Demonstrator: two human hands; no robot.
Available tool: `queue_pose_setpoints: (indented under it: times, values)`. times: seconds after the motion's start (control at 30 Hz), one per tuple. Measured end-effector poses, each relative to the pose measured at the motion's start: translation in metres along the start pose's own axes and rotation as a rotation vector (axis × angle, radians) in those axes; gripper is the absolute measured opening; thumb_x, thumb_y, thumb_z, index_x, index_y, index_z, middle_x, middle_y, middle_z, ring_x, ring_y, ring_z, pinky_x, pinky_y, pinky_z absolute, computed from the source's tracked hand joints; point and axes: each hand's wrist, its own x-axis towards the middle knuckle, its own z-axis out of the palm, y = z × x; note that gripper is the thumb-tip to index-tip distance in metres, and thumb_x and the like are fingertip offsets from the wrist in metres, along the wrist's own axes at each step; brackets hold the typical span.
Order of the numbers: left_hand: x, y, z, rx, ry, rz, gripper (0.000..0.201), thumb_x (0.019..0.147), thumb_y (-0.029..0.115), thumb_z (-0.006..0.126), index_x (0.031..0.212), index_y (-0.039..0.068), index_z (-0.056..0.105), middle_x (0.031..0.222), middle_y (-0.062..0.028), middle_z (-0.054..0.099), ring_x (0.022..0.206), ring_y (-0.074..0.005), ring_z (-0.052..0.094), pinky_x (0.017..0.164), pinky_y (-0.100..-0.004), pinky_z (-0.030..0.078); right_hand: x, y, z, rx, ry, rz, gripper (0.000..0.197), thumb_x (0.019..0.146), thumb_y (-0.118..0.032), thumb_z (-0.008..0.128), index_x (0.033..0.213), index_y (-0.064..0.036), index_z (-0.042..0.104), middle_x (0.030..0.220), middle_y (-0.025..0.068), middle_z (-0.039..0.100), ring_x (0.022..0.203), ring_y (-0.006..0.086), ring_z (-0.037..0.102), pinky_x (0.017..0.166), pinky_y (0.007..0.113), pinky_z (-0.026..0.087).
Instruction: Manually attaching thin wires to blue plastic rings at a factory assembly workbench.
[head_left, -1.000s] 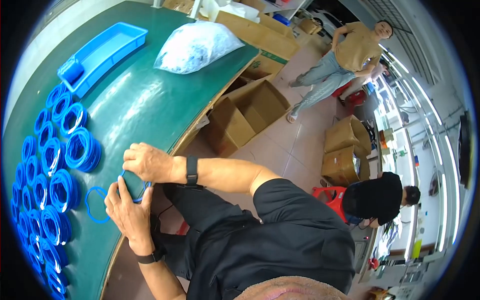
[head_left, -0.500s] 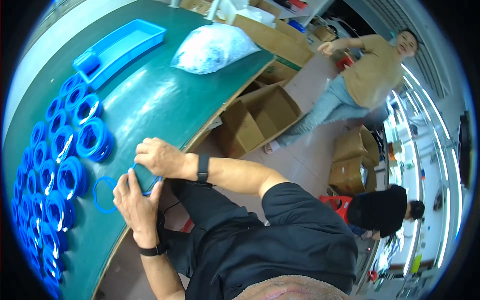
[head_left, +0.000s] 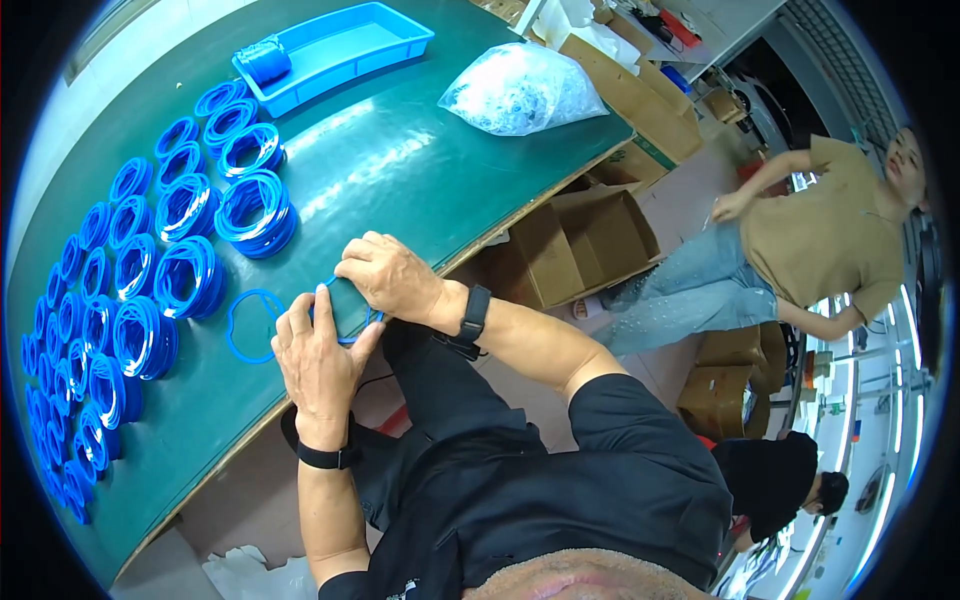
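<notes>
A thin blue cord loop (head_left: pixel 231 330) lies at the front edge of the green table, partly beneath my fingers. My left hand (head_left: pixel 318 355) presses and pinches the cord between fingers and thumb, its index finger fairly straight. Just beyond and to the right, my right hand (head_left: pixel 395 278) is closed with fingertips on another part of the same cord. The exact grip points are hidden under the fingers. Left of my hands stand many stacks of blue rings of similar cord, the nearest large stack (head_left: pixel 285 228) behind the loop.
On the green table (head_left: pixel 360 190) sit a light-blue tray (head_left: pixel 350 75) holding a blue roll (head_left: pixel 264 62), and a clear bag (head_left: pixel 525 90) of small parts. Open cardboard boxes (head_left: pixel 555 245) stand beyond the table edge. One person (head_left: pixel 820 230) stands at right; another person (head_left: pixel 765 480) is lower right.
My view has turned, so the table and stacks sit farther right and higher in the picture. The standing person's raised arm has come down. My hands keep nearly the same hold on the cord.
</notes>
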Motion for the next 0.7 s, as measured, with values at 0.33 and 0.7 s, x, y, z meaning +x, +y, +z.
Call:
queue_pose_setpoints:
  times: [0.33,0.7]
  values:
    - [0.0069,-0.0013,0.0002,-0.012,0.031,0.023,0.085,0.080,0.061,0.087,0.140,0.004,0.068,0.134,-0.0108,0.066,0.121,-0.0309,0.061,0.097,-0.0450,0.049,0.0081,0.0044,-0.0071,0.088,0.004,0.015,0.010,0.090,0.000,0.076,0.099,-0.0046,0.076,0.099,0.0118,0.072,0.094,0.0347,0.069,0.083,0.044,0.057]
    - [-0.0015,-0.0078,0.0030,-0.021,0.032,0.006,0.087,0.080,0.063,0.087,0.138,0.002,0.070,0.133,-0.0101,0.065,0.120,-0.0287,0.061,0.095,-0.0433,0.049,0.0057,-0.0020,-0.0016,0.084,-0.010,0.030,0.014,0.089,0.002,0.078,0.101,-0.0051,0.078,0.100,0.0102,0.073,0.093,0.0318,0.069,0.082,0.042,0.058]
